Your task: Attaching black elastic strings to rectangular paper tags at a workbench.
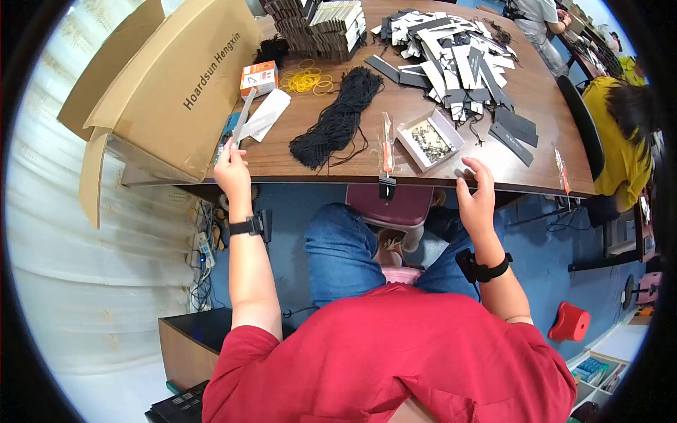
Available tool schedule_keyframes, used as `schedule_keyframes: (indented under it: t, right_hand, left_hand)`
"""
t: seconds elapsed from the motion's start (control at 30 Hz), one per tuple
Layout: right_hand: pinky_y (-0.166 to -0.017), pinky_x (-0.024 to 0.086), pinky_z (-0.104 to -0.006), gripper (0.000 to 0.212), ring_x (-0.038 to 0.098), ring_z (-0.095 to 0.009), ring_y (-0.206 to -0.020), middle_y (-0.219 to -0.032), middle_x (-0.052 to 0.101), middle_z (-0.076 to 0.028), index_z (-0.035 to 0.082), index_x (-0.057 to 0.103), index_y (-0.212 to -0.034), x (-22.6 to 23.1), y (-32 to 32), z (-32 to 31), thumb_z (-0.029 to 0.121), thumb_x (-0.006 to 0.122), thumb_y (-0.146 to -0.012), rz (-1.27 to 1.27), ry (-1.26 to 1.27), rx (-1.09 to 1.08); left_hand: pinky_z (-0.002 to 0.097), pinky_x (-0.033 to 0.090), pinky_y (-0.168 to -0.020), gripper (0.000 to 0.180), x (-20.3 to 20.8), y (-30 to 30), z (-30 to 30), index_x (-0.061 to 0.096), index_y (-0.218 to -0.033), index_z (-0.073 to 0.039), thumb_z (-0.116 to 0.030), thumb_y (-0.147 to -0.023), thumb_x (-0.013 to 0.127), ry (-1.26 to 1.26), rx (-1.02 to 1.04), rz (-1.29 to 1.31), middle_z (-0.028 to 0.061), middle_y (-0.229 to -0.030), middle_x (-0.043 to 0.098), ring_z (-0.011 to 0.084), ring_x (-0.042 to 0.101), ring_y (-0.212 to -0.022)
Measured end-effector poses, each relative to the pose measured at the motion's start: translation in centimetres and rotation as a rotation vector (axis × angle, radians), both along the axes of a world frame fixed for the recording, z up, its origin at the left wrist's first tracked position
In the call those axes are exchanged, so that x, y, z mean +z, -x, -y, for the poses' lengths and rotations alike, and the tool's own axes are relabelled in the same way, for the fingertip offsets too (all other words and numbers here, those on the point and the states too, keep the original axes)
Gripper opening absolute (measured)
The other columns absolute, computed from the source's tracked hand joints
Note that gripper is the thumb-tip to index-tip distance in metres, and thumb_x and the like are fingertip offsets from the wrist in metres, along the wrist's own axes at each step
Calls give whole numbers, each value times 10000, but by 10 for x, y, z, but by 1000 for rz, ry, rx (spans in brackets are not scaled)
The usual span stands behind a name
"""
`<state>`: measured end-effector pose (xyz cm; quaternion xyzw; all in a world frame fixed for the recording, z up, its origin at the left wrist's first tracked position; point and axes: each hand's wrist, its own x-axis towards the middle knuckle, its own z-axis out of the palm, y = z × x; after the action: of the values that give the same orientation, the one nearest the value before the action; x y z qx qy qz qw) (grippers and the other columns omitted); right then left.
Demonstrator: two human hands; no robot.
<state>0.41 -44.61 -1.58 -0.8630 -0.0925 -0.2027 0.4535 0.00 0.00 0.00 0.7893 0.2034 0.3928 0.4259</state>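
My left hand (231, 173) is at the table's front edge on the left, its fingers closed on the lower end of a narrow pale strip (245, 116) that points up and away. Right beside the strip lie white paper slips (269, 113). My right hand (478, 194) hovers at the front edge with thumb and fingers apart, and nothing shows in it. The closest thing to it is a shallow white box (407, 148) with small black metal pieces (431, 142) inside. Between my hands lies a thick bundle of black cords (338, 116).
A large cardboard box (180, 84) stands at the left, near an orange-and-white carton (259, 77) and yellow rubber bands (307, 79). Black and white hang tags (451, 60) are heaped behind stacked tags (328, 32). A black clip (387, 187) overhangs the front edge. A person in yellow (620, 134) sits at right.
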Motion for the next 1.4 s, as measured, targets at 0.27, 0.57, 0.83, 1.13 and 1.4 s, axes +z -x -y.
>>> schedule_keyframes:
  t: [0.27, 0.57, 0.83, 1.13, 1.4]
  right_hand:
    - [-944, 367, -362, 322, 478, -297, -1081, -1122, 542, -135, 45, 570, -1053, 1, -1, -4, 16, 586, -733, 58, 23, 17]
    - [-806, 450, -377, 477, 554, -312, -937, -1108, 559, -143, 45, 553, -1139, 45, 37, -48, 40, 675, -678, 387, 120, 383]
    - [-560, 484, -391, 134, 622, -306, -660, -703, 611, -133, 61, 605, -844, -32, 54, -67, 168, 650, -776, -165, 212, 462]
    - [-539, 461, -267, 136, 558, -112, -575, -664, 604, -99, -12, 600, -878, -62, 53, -58, 113, 620, -829, -457, -228, 363]
    - [-500, 407, -195, 102, 485, -30, -567, -671, 566, 20, -4, 586, -899, -70, 48, -49, 96, 580, -879, -469, -489, 323]
  left_hand:
    - [257, 390, -464, 280, -11, -2, -16, 577, -704, 21, -156, -902, 488, 65, 17, -206, 39, -577, 553, 85, 488, -480]
    - [290, 434, -561, 139, 36, 57, 127, 543, -823, -8, -121, -894, 502, -410, -735, -116, 75, -734, 525, 183, 532, -596]
    - [313, 474, -595, 122, -19, 54, 187, 587, -909, -11, -95, -821, 595, -219, -979, -316, 111, -779, 595, 221, 599, -662]
    - [336, 491, -678, 315, -69, 32, 206, 619, -961, 19, -233, -778, 665, -199, -601, -302, 161, -824, 636, 263, 633, -767]
    - [243, 465, -579, 203, -93, 28, 205, 612, -864, 31, -160, -822, 666, 381, -851, -353, 26, -745, 604, 84, 574, -663]
